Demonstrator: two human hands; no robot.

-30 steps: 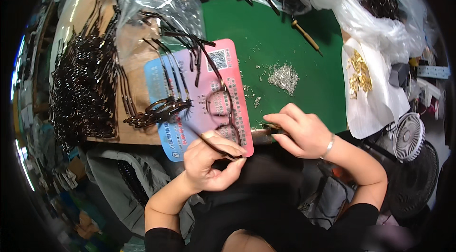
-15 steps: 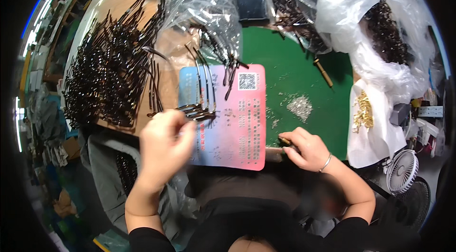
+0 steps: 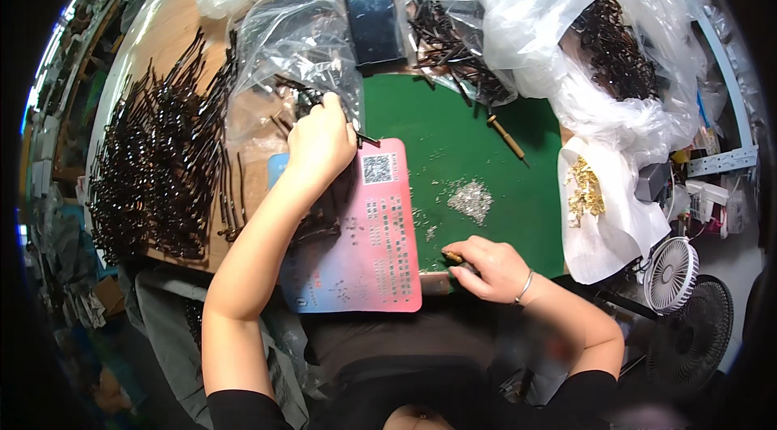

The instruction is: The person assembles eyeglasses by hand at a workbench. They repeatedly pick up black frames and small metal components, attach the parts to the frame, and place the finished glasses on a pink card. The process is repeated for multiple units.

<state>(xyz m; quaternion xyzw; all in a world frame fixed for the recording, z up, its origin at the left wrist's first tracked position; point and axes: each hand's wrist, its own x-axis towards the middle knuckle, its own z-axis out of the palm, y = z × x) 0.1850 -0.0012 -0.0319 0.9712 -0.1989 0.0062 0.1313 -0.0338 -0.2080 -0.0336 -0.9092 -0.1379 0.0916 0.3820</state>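
My left hand (image 3: 320, 138) reaches over the card to the mouth of a clear plastic bag (image 3: 283, 37). Its fingers are curled down among dark glossy eyeglass temples (image 3: 298, 92); what lies between the fingertips is hidden. Beneath that forearm, more temples rest on a pink and blue printed card (image 3: 387, 248), partly covered by the arm. My right hand (image 3: 494, 270) is closed around a small tool with a brass-coloured end, which looks like a screwdriver (image 3: 455, 257), at the near edge of the green mat (image 3: 518, 211). Tiny silver pieces (image 3: 471, 202) are heaped just beyond it.
A large pile of dark temples (image 3: 154, 171) covers the left side. Another brass-handled screwdriver (image 3: 507, 137) lies on the mat. Gold-coloured small parts (image 3: 584, 191) sit on white paper (image 3: 591, 256) at right. A phone-like dark slab (image 3: 374, 25), bags of temples and a white fan (image 3: 672, 274) surround the workspace.
My left hand has moved from the card's near left edge forward to the bag of temples. My right hand keeps its hold on the tool. The whole view has shifted slightly.
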